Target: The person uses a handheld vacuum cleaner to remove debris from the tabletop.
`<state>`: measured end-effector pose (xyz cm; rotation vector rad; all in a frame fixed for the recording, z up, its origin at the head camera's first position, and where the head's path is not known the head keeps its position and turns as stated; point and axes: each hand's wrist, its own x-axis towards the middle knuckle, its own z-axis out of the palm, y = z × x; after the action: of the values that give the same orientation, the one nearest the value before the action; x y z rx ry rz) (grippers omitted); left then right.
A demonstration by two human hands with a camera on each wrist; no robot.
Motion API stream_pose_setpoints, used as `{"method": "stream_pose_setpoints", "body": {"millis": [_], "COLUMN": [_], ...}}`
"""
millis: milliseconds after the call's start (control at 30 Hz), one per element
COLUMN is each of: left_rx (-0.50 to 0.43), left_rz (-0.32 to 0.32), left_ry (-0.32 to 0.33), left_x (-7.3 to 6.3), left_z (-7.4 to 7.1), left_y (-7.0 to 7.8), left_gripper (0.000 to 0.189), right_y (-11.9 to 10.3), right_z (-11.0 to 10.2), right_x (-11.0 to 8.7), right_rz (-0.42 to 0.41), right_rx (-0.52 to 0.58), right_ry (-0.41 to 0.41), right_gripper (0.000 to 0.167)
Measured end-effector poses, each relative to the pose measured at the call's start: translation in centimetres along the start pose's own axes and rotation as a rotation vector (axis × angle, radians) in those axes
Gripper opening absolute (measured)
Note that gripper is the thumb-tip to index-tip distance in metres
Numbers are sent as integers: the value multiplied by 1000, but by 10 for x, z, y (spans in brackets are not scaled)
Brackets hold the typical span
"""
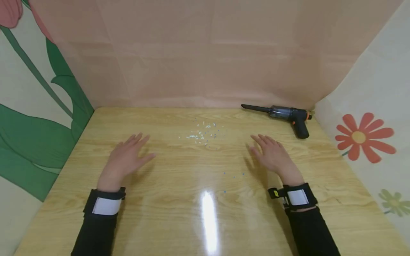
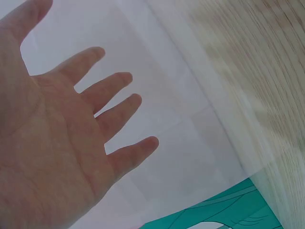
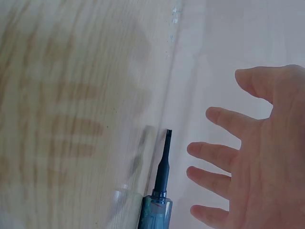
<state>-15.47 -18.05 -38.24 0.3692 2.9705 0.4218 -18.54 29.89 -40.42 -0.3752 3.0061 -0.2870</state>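
My left hand [image 1: 125,159] hovers over the left part of the table with fingers spread and nothing in it; its bare palm [image 2: 52,143] fills the left of the left wrist view. On the other side, my right hand [image 1: 271,153] is held the same way, fingers extended and holding nothing. Between and beyond the hands lie small white and blue scraps [image 1: 201,137], scattered on the wood. A black handheld vacuum cleaner [image 1: 283,113] with a narrow nozzle and clear body lies at the back right, nearest my right hand. Its nozzle [image 3: 163,174] shows in the right wrist view.
A few blue specks [image 1: 225,192] are strewn nearer the front of the wooden table [image 1: 166,220]. A pinkish cloth [image 1: 205,57] hangs along the back edge. Flower-printed sheets [image 1: 368,192] border the sides.
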Motion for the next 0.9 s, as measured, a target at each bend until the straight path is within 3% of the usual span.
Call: {"method": "stream_pose_setpoints", "body": {"millis": [267, 533, 733, 900], "left_rx": [24, 19, -6, 17], "left_rz": [11, 21, 90, 141], "left_ry": [37, 81, 105, 95], "left_x": [1, 1, 14, 29], "left_z": [-1, 2, 14, 23], "left_y": [1, -2, 11, 35], "left_gripper": [76, 74, 76, 74], "right_y": [2, 1, 30, 64], "right_z": [1, 8, 7, 1], "right_x": [0, 10, 14, 14], "right_rz": [0, -60, -24, 42], "right_rx": [-10, -30, -26, -1], "right_ry": [27, 134, 185, 174], "right_gripper": [69, 60, 64, 63]}}
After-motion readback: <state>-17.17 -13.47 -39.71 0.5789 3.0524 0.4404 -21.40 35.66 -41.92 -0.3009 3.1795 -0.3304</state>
